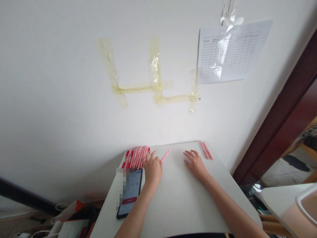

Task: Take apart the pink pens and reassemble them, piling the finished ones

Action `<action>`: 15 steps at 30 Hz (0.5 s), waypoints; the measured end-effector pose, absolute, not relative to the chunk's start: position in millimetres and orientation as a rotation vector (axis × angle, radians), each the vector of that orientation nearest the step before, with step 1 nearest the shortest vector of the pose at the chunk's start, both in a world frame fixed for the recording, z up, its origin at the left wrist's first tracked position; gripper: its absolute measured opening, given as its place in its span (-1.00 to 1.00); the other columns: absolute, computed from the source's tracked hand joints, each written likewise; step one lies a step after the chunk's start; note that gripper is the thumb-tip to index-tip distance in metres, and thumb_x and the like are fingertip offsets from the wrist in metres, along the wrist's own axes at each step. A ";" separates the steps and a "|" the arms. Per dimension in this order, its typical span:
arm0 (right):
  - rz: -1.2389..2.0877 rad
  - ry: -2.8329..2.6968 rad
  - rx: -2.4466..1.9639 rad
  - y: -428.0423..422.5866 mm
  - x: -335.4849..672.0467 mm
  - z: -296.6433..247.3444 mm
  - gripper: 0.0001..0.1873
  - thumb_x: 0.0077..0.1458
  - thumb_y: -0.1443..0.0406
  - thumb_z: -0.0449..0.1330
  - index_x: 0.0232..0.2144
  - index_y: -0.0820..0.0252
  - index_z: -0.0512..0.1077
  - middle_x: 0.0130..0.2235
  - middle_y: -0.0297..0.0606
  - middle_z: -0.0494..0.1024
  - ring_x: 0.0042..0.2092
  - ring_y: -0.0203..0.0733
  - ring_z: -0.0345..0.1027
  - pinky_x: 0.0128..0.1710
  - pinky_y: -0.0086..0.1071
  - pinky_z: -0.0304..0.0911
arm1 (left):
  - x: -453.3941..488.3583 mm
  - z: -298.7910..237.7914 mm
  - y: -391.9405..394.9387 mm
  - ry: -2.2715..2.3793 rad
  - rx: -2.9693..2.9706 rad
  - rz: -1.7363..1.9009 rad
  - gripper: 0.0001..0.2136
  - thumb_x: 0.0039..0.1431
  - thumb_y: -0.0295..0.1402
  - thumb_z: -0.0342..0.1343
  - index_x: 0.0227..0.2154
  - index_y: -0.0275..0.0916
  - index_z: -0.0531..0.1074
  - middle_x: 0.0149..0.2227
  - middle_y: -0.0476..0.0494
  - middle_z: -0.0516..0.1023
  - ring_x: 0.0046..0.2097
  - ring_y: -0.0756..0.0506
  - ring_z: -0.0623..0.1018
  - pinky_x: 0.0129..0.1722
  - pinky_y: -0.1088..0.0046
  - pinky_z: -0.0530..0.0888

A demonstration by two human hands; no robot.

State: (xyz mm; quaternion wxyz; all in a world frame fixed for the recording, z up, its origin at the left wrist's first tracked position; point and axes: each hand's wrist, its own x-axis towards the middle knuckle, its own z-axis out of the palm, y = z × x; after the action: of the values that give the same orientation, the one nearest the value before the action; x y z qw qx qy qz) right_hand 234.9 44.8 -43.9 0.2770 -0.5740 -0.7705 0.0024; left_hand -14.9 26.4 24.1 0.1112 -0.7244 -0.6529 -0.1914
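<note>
My left hand (153,170) is closed at its thumb side, where a pink pen (165,154) sticks out to the right. Its thumb is hidden, and its outer fingers reach beside a row of pink pens (138,157) at the table's back left. Red parts show at the left end of that row. My right hand (195,165) is palm down over the table, fingers stretched out and nothing in them. Just beyond it to the right, two pink pens (206,150) lie side by side near the back edge.
A phone (130,193) showing a timer lies left of my left forearm on the white table (178,205). Behind stands a white wall with yellowed tape (138,88) and a printed sheet (228,53). At the right are a dark red frame (277,115) and another white surface (279,198).
</note>
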 end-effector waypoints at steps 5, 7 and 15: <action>0.023 -2.060 -1.306 35.0 234.7 -33.5 -0.54 0.37 0.18 0.05 0.27 -0.04 0.28 0.25 -0.22 0.40 0.27 0.03 0.15 0.23 0.02 0.26 | 5.5 6.2 5.5 -1.778 -2.301 -0.751 -0.82 0.25 -0.41 0.03 -0.36 -0.17 0.55 0.20 -0.16 0.47 0.32 -0.33 0.30 0.30 -0.29 0.17; 0.009 -2.089 -1.230 32.3 233.5 -30.9 -0.57 0.35 0.19 0.09 0.24 -0.06 0.32 0.21 -0.22 0.44 0.26 0.03 0.17 0.21 0.03 0.29 | 8.2 -3.0 2.0 -1.756 -2.310 -0.819 -0.81 0.25 -0.43 0.03 -0.38 -0.17 0.54 0.19 -0.16 0.47 0.32 -0.33 0.30 0.30 -0.30 0.19; -0.102 -2.095 -1.204 32.4 228.8 -31.2 -0.78 0.28 0.30 0.20 -0.05 -0.02 0.51 0.01 -0.21 0.57 0.20 0.05 0.25 0.11 0.01 0.36 | 4.5 -18.7 1.8 -1.679 -2.284 -0.987 -0.83 0.27 -0.41 0.03 -0.29 -0.14 0.53 0.14 -0.18 0.49 0.29 -0.30 0.36 0.28 -0.27 0.25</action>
State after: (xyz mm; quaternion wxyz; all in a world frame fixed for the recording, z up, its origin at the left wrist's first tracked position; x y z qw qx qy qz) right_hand 228.8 32.4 -31.2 0.3536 -0.4656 -0.8103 -0.0396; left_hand 4.5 1.8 -18.7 0.0701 -0.7590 -0.5580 -0.3281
